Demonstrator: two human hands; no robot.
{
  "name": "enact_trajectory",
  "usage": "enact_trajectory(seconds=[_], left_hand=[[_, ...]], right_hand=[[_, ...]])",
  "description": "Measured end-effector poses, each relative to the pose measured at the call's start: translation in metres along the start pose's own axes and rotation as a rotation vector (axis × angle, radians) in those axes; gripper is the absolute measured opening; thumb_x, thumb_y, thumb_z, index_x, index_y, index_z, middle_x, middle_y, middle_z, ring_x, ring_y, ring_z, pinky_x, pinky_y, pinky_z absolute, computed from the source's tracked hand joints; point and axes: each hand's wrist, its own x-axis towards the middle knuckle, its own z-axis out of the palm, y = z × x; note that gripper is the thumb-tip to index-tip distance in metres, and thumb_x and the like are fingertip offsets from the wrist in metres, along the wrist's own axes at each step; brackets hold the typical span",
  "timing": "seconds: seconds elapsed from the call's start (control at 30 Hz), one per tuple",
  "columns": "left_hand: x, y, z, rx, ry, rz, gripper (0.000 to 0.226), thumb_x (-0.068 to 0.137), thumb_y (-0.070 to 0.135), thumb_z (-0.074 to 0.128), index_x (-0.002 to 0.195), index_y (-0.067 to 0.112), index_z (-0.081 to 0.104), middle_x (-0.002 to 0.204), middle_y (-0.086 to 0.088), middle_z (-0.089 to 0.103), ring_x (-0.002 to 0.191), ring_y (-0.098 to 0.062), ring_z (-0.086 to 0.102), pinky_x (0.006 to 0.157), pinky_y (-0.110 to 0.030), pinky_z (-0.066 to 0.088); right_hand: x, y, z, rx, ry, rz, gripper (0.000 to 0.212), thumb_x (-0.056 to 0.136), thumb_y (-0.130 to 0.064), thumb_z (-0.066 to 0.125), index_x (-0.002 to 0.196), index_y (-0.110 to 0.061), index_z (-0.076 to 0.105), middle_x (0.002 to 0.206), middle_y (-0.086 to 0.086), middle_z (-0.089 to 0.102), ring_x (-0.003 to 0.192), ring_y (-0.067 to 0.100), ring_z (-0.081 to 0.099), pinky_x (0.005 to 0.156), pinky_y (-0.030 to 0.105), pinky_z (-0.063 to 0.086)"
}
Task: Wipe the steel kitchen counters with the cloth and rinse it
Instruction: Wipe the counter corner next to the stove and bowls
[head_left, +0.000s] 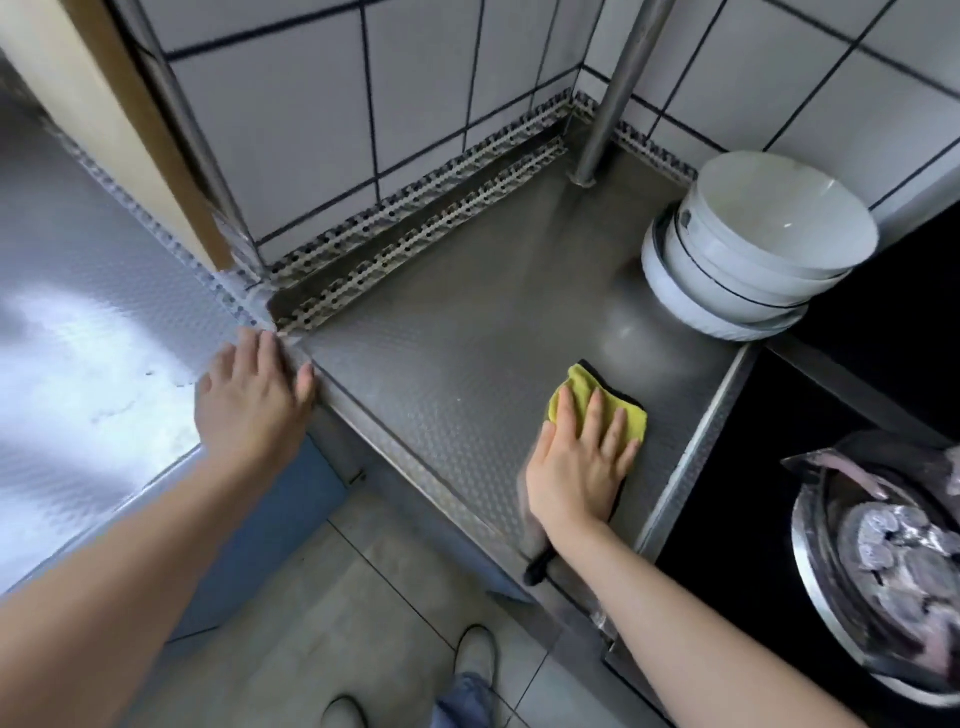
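While the right hand (579, 457) pressed a yellow cloth (597, 410) flat-fingered onto the dimpled steel counter (441, 364), white stacked bowls (748, 249) sat behind the cloth. The left hand (254, 405) rested open, holding nothing, left of the cloth.

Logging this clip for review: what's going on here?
A person is wiping a steel counter. The right hand presses a yellow cloth flat near the counter's front right, fingers straight on top. The left hand rests open on the corner where the two counters meet. Stacked white bowls sit at the back right. No rinsing is in view.
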Motion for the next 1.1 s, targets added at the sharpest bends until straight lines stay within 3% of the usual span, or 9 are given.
enact_trajectory(seconds=[0.1,0.23,0.4,0.5,0.83,0.97,1.1], left_hand=[[-0.007,-0.046,-0.014,0.049,-0.124,0.183,0.06,0.098,0.049,0.034,0.148,0.017,0.033,0.157,-0.002,0.03,0.143,-0.029,0.024,0.112,-0.046,0.022],[-0.016,-0.07,-0.012,0.062,-0.179,0.162,0.064,0.097,0.054,0.027,0.154,0.028,0.018,0.163,0.004,0.011,0.15,-0.022,0.006,0.119,-0.045,0.005],[-0.02,-0.07,-0.001,0.068,-0.111,0.141,0.061,0.099,0.053,0.025,0.153,0.027,0.023,0.162,0.002,0.018,0.149,-0.024,0.011,0.119,-0.048,0.007],[-0.02,-0.07,-0.001,0.083,-0.104,0.136,0.066,0.095,0.055,0.015,0.153,0.025,0.024,0.161,0.001,0.02,0.149,-0.025,0.013,0.118,-0.049,0.009],[-0.021,-0.068,-0.005,0.023,-0.085,0.107,0.069,0.091,0.058,0.018,0.152,0.026,0.027,0.16,0.003,0.024,0.149,-0.022,0.014,0.119,-0.047,0.01],[-0.019,-0.071,-0.002,0.039,-0.091,0.105,0.069,0.092,0.058,0.017,0.153,0.029,0.023,0.161,0.006,0.02,0.149,-0.02,0.011,0.12,-0.046,0.008],[-0.021,-0.071,-0.001,0.03,-0.088,0.102,0.068,0.092,0.058,0.017,0.153,0.029,0.022,0.161,0.006,0.019,0.149,-0.019,0.009,0.12,-0.045,0.006]], right_hand=[[0.017,-0.016,0.0,0.012,0.035,0.045,0.049,0.101,-0.031,0.037,0.149,-0.025,0.037,0.16,0.008,0.026,0.147,0.037,0.018,0.117,0.057,0.012],[0.035,-0.038,0.006,0.077,0.119,0.142,0.047,0.1,-0.029,0.039,0.146,-0.02,0.042,0.157,0.011,0.032,0.144,0.039,0.023,0.117,0.055,0.013],[0.058,-0.072,0.015,0.084,0.151,0.16,0.05,0.101,-0.029,0.034,0.148,-0.015,0.038,0.158,0.011,0.029,0.145,0.04,0.02,0.118,0.049,0.011],[0.06,-0.104,0.019,0.074,0.102,0.004,0.05,0.101,-0.029,0.036,0.149,-0.016,0.035,0.159,0.01,0.026,0.146,0.037,0.018,0.119,0.046,0.011],[0.004,-0.19,0.023,0.18,-0.219,-0.906,0.048,0.103,-0.023,0.035,0.151,-0.02,0.033,0.161,0.002,0.024,0.15,0.025,0.012,0.123,0.04,0.008],[-0.005,-0.16,0.02,0.155,-0.228,-1.025,0.049,0.103,-0.023,0.039,0.151,-0.016,0.034,0.16,0.006,0.026,0.15,0.025,0.015,0.122,0.042,0.014],[-0.009,-0.149,0.021,0.057,-0.198,-0.895,0.059,0.102,-0.042,0.034,0.154,-0.017,0.023,0.163,0.006,0.015,0.151,0.022,0.008,0.123,0.041,0.009]])
